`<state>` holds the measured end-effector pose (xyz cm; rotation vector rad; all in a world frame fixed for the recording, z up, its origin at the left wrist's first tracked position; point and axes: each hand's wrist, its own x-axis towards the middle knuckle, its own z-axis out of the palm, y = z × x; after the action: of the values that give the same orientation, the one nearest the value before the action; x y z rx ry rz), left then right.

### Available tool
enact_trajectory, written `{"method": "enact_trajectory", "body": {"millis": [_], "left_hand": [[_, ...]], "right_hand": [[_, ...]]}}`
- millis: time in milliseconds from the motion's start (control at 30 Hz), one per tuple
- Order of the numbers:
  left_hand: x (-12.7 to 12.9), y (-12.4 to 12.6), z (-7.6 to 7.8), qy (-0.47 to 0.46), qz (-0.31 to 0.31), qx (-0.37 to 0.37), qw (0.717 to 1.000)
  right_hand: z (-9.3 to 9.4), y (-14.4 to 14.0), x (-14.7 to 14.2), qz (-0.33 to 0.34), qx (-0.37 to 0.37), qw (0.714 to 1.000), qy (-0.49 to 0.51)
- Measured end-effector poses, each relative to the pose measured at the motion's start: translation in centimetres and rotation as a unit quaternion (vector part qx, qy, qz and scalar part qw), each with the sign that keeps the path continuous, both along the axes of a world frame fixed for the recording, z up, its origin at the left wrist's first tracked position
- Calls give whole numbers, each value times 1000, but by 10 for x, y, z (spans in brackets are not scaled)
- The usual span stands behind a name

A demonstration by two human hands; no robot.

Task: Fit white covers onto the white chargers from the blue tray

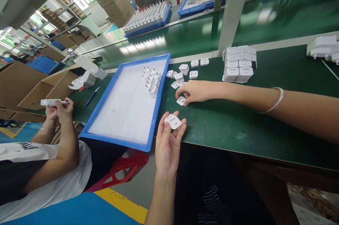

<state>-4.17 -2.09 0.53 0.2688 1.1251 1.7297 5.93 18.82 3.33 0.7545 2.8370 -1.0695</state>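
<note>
My left hand [168, 144] is raised in front of the table edge, palm up. Its thumb and fingers grip a small white square plate [173, 121] with rounded corners, dark print and a small slot; whether more than one is stacked there I cannot tell. Over the green table my right hand [192, 91] reaches in from the right, thumb and fingertips at the edges of a similar white square plate [181, 101] lying on the surface. Just beyond that hand lie more such plates, some loose and some in small piles [179, 77].
A blue-rimmed tray [124, 108] on the left holds several white plug pieces [152, 80]. Stacked white plates [239, 68] stand at the back right, before a metal post [234, 10]. At far left a co-worker [53, 158] handles a white piece near a blue pen [92, 96].
</note>
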Motion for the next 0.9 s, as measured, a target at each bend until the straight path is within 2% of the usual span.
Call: {"method": "enact_trajectory", "body": {"millis": [167,267,367,467,533,600,667,900], "left_hand": [[-2,1,-6,15,-8,-7,1000],[-5,5,-6,10,-19,2,1000],[-6,9,-4,5,-24,11,1000],[-7,12,-4,5,-22,17,1000],[-6,13,-4,6,-25,14,1000],[-5,15,-4,8,-32,10,999],[-4,15,-4,12,-48,7,999],[-9,10,-5,20,-109,9,994]], "right_hand": [[1,10,-20,31,35,997,-67],[1,7,-17,27,45,996,-66],[3,-2,-4,-3,27,999,-23],[12,-15,11,-57,-15,996,61],[21,-25,20,-78,-79,987,119],[29,-36,25,-66,-164,974,143],[31,-46,27,-49,-208,966,144],[14,-69,21,-79,-117,971,194]]}}
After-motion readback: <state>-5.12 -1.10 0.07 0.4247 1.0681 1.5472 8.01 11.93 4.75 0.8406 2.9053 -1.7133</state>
